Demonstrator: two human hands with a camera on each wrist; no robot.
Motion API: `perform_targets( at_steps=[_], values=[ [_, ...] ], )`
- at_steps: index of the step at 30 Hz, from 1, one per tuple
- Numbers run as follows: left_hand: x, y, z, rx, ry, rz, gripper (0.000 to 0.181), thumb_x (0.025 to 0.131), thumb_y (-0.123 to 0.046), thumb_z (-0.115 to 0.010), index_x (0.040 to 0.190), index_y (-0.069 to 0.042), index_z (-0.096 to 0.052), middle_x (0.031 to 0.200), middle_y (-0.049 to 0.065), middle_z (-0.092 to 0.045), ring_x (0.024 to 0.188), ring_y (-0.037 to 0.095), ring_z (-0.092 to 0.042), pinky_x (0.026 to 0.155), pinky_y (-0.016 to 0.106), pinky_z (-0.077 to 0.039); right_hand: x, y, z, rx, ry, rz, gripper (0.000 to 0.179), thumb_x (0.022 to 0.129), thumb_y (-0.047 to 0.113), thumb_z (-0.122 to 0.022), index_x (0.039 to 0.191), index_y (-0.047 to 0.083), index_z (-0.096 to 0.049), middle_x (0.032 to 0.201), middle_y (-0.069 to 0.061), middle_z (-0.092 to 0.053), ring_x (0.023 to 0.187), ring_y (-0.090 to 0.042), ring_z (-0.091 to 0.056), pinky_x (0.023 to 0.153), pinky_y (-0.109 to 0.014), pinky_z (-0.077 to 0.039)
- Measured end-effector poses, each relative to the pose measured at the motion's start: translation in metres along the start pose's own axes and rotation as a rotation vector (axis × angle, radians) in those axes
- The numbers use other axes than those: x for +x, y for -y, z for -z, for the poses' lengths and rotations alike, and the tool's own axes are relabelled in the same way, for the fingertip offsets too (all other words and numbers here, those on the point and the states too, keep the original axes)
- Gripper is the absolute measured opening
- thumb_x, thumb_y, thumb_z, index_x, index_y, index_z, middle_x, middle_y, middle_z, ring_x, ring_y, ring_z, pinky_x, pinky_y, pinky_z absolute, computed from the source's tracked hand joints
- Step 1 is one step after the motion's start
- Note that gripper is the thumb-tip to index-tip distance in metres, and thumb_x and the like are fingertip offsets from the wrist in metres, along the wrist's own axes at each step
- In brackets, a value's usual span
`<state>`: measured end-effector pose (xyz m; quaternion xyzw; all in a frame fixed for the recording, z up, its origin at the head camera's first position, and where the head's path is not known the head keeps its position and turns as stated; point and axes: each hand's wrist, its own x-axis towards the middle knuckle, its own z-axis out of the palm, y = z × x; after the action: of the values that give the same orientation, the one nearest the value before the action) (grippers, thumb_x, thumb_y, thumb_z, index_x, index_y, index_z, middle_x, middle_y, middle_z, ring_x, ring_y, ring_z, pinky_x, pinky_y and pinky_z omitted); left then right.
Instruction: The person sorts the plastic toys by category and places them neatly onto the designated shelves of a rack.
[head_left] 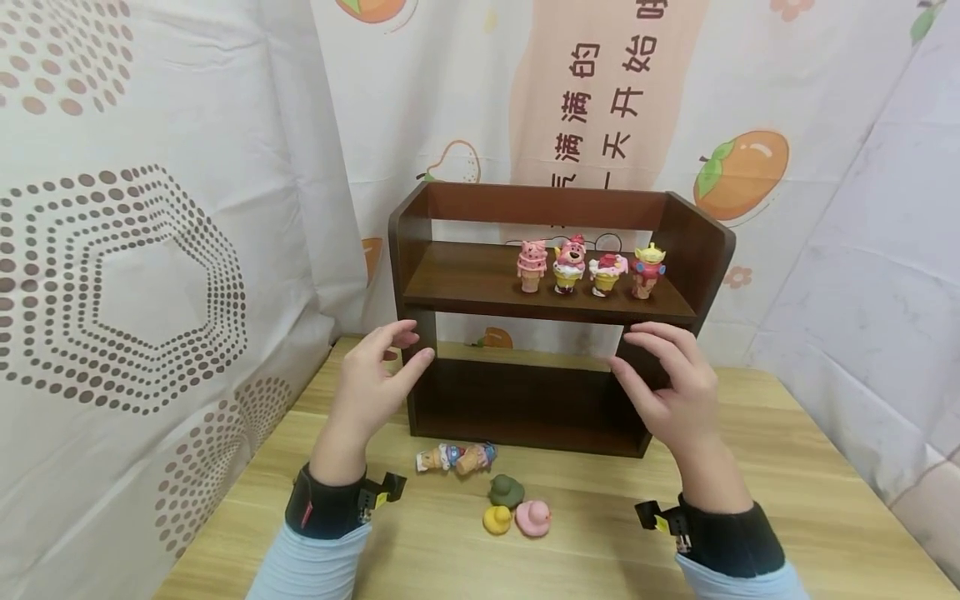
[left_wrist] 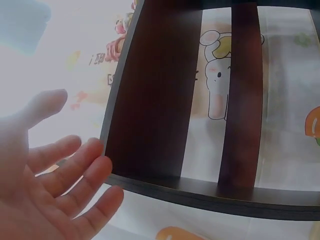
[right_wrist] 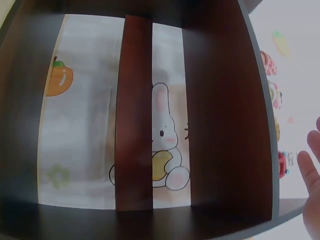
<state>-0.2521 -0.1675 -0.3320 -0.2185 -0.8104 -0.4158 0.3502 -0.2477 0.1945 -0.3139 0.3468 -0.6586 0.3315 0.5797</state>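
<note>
A dark brown two-tier wooden shelf (head_left: pixel 480 287) stands on the table. My left hand (head_left: pixel 378 367) is raised in front of its left side, fingers loosely bent and thumb apart, with nothing in it. Mirroring it, my empty right hand (head_left: pixel 671 379) hovers before the right side with the thumb spread from the fingers. In the left wrist view the left fingertips (left_wrist: pixel 102 165) overlap the shelf's edge. On the upper board stand several ice-cream-cone figurines, among them a pink one (head_left: pixel 532 265), a bear one (head_left: pixel 569 265) and a green-headed alien one (head_left: pixel 648 271).
Two more cone figurines (head_left: pixel 456 457) lie on their sides on the wooden table (head_left: pixel 592 533), in front of the shelf. Closer to me sit a green duck (head_left: pixel 506 491), a yellow duck (head_left: pixel 497 520) and a pink duck (head_left: pixel 533 518). A printed curtain (head_left: pixel 450 83) hangs behind.
</note>
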Motion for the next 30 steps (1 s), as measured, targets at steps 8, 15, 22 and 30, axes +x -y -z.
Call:
perform_targets(
  at_steps=[8,15,22,30],
  values=[
    [-0.004,-0.008,-0.004,0.032,0.15,0.055,0.043,0.093,-0.03,-0.076,0.129,-0.007,-0.066,0.116,0.008,-0.069,0.11,0.023,-0.062,0.093,0.048,-0.053,-0.011,0.003,0.015,-0.001,-0.132,-0.135,0.058,0.089,0.042,-0.079,0.102,-0.013,-0.069,0.103,-0.033,-0.065,0.104,-0.033,-0.061,0.096,-0.023,-0.045],
    [-0.006,-0.011,-0.007,0.112,0.253,0.109,0.047,0.094,-0.036,-0.075,0.132,-0.01,-0.066,0.125,0.007,-0.065,0.118,0.023,-0.06,0.098,0.046,-0.051,-0.02,0.002,0.025,0.01,-0.239,-0.281,0.058,0.087,0.027,-0.083,0.115,-0.018,-0.059,0.117,-0.029,-0.062,0.118,-0.023,-0.056,0.097,-0.026,-0.046],
    [-0.008,-0.01,-0.014,0.137,0.315,0.112,0.05,0.094,-0.037,-0.075,0.134,-0.01,-0.065,0.128,0.004,-0.063,0.12,0.024,-0.06,0.099,0.047,-0.051,-0.025,0.0,0.033,0.039,-0.233,-0.47,0.058,0.08,-0.008,-0.076,0.131,-0.017,-0.049,0.133,-0.02,-0.053,0.125,-0.028,-0.051,0.105,-0.031,-0.045],
    [-0.008,-0.004,-0.029,0.085,0.376,0.126,0.057,0.092,-0.036,-0.077,0.14,-0.01,-0.06,0.129,0.006,-0.063,0.119,0.024,-0.06,0.097,0.047,-0.051,-0.051,-0.043,0.041,0.084,-0.157,-0.72,0.074,0.083,-0.007,-0.077,0.148,0.004,-0.042,0.146,-0.006,-0.043,0.137,-0.024,-0.045,0.109,-0.032,-0.041]
  ],
)
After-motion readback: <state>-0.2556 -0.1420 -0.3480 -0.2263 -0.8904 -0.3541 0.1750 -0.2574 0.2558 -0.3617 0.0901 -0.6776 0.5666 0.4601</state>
